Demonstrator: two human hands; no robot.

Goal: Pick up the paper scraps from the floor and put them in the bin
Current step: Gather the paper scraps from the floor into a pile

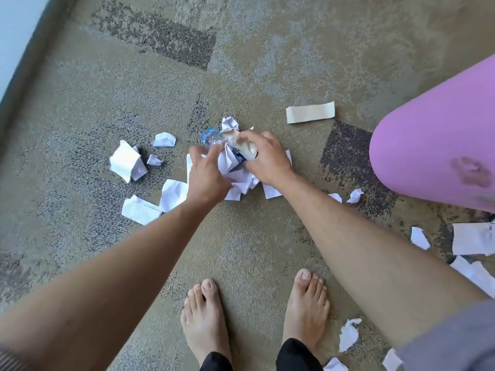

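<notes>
We are gathering a pile of crumpled paper scraps in the middle of the carpeted floor, just ahead of our bare feet. Our right hand is closing around a wad from the top of the pile, fingers curled on a cream-coloured piece and some white paper, with a bit of blue-and-clear plastic wrapper poking out at the far side. Our left hand is pressing in from the other side, fingers bent and touching the white paper, so both hands are clamping the same heap between them. More white scraps are lying loose to the left of the pile: a folded chunk, two small crumpled bits near it and two flatter sheets beside our left forearm. A cream paper strip is lying flat beyond our right hand, apart from the pile. To the right, a pink bin is standing near us, its rounded side filling the edge of the view. Further white pieces are scattered on the floor below the bin and beside our right foot. A grey skirting edge is running along the far left.
</notes>
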